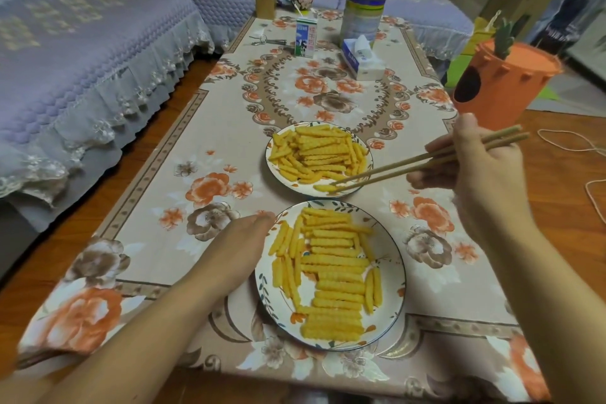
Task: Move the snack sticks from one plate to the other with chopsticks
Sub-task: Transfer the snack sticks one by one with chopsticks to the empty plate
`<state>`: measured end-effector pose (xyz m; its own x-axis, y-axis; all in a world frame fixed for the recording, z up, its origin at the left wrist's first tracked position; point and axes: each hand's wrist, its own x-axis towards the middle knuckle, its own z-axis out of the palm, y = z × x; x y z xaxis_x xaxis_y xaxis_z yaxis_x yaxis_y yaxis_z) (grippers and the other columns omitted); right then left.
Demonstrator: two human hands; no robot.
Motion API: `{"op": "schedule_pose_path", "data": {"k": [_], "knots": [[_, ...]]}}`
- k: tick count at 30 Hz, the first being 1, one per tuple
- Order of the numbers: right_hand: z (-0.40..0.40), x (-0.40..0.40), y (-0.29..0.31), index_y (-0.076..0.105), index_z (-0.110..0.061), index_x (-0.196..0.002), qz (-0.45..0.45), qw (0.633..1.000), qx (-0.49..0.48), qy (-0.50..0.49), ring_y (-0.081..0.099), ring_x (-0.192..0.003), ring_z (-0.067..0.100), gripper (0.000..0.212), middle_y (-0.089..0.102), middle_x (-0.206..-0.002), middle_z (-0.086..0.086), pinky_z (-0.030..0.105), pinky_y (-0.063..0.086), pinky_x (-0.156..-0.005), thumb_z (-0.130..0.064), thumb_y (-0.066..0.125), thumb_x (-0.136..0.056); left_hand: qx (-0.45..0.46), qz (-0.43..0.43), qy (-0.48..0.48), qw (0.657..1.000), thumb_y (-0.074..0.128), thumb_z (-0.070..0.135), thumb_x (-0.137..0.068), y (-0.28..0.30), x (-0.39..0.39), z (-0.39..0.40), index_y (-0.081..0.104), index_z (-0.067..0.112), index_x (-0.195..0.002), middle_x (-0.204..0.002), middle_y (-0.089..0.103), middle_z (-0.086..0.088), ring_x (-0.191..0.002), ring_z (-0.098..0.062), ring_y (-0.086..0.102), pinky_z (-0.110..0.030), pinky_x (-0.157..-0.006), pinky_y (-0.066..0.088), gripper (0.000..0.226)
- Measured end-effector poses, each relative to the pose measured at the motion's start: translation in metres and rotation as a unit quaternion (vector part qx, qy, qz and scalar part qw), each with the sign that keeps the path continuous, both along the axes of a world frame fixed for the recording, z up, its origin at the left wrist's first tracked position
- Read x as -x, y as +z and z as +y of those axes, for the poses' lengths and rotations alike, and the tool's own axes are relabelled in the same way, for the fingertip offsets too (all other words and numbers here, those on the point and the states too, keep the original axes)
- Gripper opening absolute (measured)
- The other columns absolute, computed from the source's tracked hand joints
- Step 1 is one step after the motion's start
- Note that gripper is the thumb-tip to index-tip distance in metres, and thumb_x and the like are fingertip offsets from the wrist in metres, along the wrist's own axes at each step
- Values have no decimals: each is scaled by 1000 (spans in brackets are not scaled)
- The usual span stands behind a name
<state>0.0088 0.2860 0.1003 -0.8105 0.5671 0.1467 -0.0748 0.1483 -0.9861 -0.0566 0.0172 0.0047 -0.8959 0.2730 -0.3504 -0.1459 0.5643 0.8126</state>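
Yellow, crinkle-cut snack sticks (316,154) fill the far plate (369,154); the right hand (482,170), fingers curled around chopsticks (426,162), pinches one stick (323,188) at its near rim. Left hand (242,236) rests flat, fingers straight, beside the near plate (390,259).

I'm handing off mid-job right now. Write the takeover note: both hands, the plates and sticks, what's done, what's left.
Right hand: grips the chopsticks, tips at one snack stick on the near edge of the far plate; not lifted yet.
Left hand: flat on the tablecloth, fingertips beside the near plate, holding nothing.
Done: many sticks lie in rows on the near plate.
Left: a loose pile remains on the far plate. The direction of transfer cannot be told from this frame; the tidy rows suggest far to near.
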Motion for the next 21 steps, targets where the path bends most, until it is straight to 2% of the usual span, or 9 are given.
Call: {"op": "schedule_pose_path", "data": {"k": [2, 7, 10, 13, 16, 18, 21], "knots": [[0, -14, 8, 62, -1, -82, 0, 1000, 16, 20, 69, -53, 32, 48, 68, -60, 15, 39, 63, -56, -38, 44, -106, 9, 7, -15, 1000, 34, 49, -105, 0, 0, 0, 70, 24, -85, -79, 70, 20, -85, -7, 67, -37, -88, 53, 48], [-8, -28, 7, 64, 5, -85, -25, 997, -51, 52, 69, -51, 34, 49, 65, -64, 27, 40, 62, -51, -34, 43, -106, -8, -1, -8, 1000, 37, 49, -104, 1, 1, 2, 67, 18, -83, -79, 72, 6, -84, -15, 69, -41, -88, 52, 48], [-6, -26, 9, 66, 6, -85, -18, 995, -78, 64, 68, -49, 33, 44, 67, -63, 20, 39, 61, -49, -29, 49, -105, -12, -9, 6, 1000, 39, 53, -103, 0, 1, 1, 69, 17, -88, -86, 74, -3, -91, -22, 70, -42, -92, 51, 49], [-1, -27, 10, 68, 0, -83, -20, 993, -104, 56, 68, -48, 32, 37, 68, -61, 14, 37, 61, -49, -26, 52, -105, -14, -17, 0, 1000, 38, 57, -100, 2, 0, 0, 69, 16, -94, -94, 74, -11, -94, -27, 70, -49, -94, 51, 52], [6, -27, 12, 66, -1, -83, 13, 997, -71, 25, 67, -47, 30, 35, 67, -61, 11, 35, 60, -48, -25, 52, -105, -20, -16, -1, 1000, 37, 61, -96, 4, -1, 0, 67, 14, -97, -97, 72, -15, -95, -32, 69, -53, -94, 51, 56], [12, -22, 9, 66, -1, -86, 31, 998, -49, -4, 69, -52, 31, 34, 68, -65, 11, 37, 62, -53, -23, 51, -107, -15, -12, 3, 1000, 38, 57, -100, 3, -1, 1, 68, 14, -96, -96, 72, -13, -94, -29, 70, -48, -94, 51, 53], [12, -10, -7, 69, -6, -91, 15, 999, -47, -8, 75, -66, 34, 33, 71, -82, 23, 42, 65, -67, -25, 49, -108, -5, -1, 4, 1000, 37, 49, -105, 3, -1, 3, 70, 15, -92, -90, 74, -2, -91, -18, 69, -38, -91, 50, 49]]}}
